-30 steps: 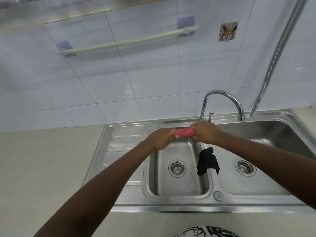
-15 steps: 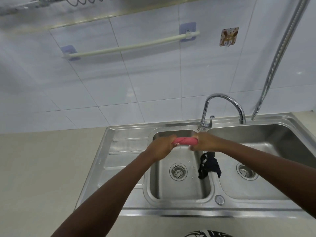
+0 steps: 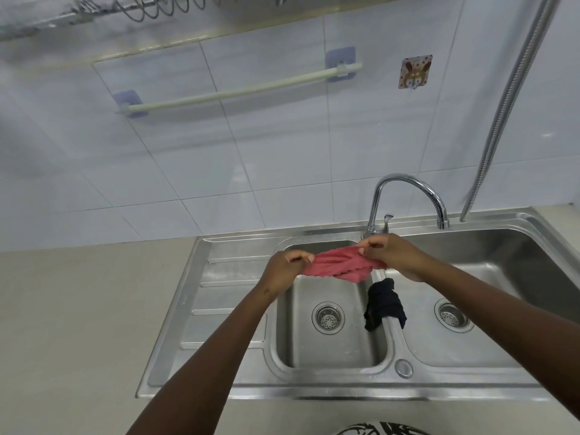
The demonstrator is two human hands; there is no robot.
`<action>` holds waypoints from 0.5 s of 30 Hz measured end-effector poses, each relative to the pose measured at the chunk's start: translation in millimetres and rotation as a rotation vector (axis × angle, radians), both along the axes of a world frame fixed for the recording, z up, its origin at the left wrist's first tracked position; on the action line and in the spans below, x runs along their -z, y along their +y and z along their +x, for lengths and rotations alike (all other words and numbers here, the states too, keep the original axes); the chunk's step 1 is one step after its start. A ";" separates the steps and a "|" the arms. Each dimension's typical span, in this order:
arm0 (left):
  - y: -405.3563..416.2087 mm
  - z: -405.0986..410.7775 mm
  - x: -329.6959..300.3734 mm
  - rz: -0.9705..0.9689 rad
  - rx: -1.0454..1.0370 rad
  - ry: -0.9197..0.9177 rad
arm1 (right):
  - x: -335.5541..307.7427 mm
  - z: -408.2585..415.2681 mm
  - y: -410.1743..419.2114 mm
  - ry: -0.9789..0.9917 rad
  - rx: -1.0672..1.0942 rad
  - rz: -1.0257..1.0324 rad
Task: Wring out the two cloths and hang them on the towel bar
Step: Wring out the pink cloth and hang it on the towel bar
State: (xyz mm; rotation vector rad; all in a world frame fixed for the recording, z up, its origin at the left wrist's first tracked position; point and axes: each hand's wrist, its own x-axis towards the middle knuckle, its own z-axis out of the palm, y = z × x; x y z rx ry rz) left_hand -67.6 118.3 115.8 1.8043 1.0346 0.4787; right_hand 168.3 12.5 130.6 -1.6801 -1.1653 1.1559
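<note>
Over the sink's left basin, the left hand and right hand each pinch an end of the bunched pink cloth. The dark cloth drapes over the basin divider. The towel bar on the wall is bare.

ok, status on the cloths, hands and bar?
Left hand and right hand both gripping the red cloth, stretched over the left basin. Dark cloth draped on the sink divider, untouched. Towel bar bare, nothing in the way.
</note>
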 end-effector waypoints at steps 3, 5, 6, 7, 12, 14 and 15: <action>1.8 -1.4 -4.4 0.009 -0.003 0.002 | -1.5 -1.9 -0.5 0.061 0.038 -0.009; 3.2 -0.6 -5.0 0.074 0.017 0.050 | -5.4 -4.6 1.0 0.095 0.071 -0.007; 2.7 0.3 -6.3 0.094 0.022 0.060 | -8.4 -6.1 2.0 0.113 0.084 0.000; 2.4 1.4 -7.7 0.109 0.020 0.061 | -11.6 -7.7 3.2 0.114 0.098 0.007; 2.3 9.6 -13.3 0.097 -0.004 0.019 | -18.0 -21.0 9.2 -0.005 0.120 0.057; 3.8 9.9 -17.0 0.114 0.015 0.024 | -21.0 -18.6 9.0 -0.220 0.005 0.067; 5.5 8.1 -19.6 0.131 0.044 0.028 | -24.7 -14.9 8.2 -0.337 -0.065 0.068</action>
